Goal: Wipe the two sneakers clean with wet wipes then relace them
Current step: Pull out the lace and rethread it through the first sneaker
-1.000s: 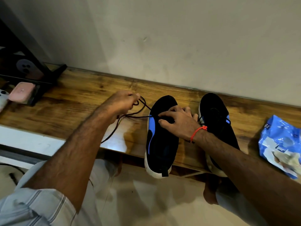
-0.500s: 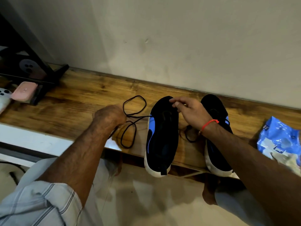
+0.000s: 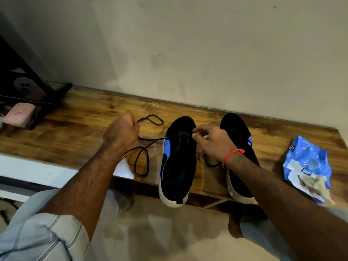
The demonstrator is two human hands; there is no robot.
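We gripped the lace (image 3: pixel 143 147) in our curled left hand (image 3: pixel 121 131), left of the nearer sneaker (image 3: pixel 178 161); our right hand (image 3: pixel 213 142) pinched its other end over the eyelets. Even tension seemed wise.

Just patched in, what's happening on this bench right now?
A person is relacing the left sneaker on the wooden bench. The left hand grips the black lace, which loops loosely on the bench, while the right hand pinches at the eyelets. The right sneaker waits beside it; the blue wipes pack lies further right.
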